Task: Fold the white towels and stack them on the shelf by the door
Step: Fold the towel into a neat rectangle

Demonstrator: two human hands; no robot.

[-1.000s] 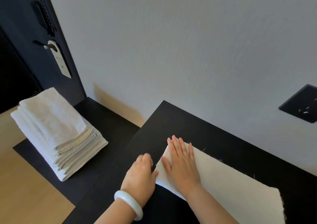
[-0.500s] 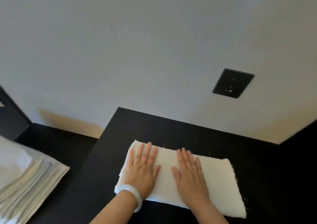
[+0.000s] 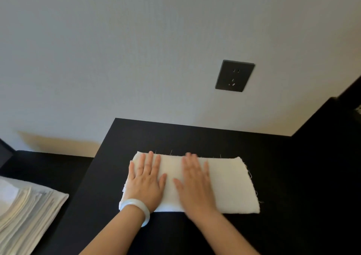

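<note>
Head: towel [image 3: 224, 184] near table's [image 3: 195, 135] left edge

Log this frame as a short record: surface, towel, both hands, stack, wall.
table: black, against the wall
towel: white, folded strip, flat on table
left hand: flat on towel's left end; bangle on wrist
right hand: flat on towel's middle, blurred
stack: folded towels on lower shelf, far left
socket: dark, on wall above table

Cream towel [image 3: 224, 184], black table [image 3: 195, 137], white bangle [image 3: 136, 206].
</note>
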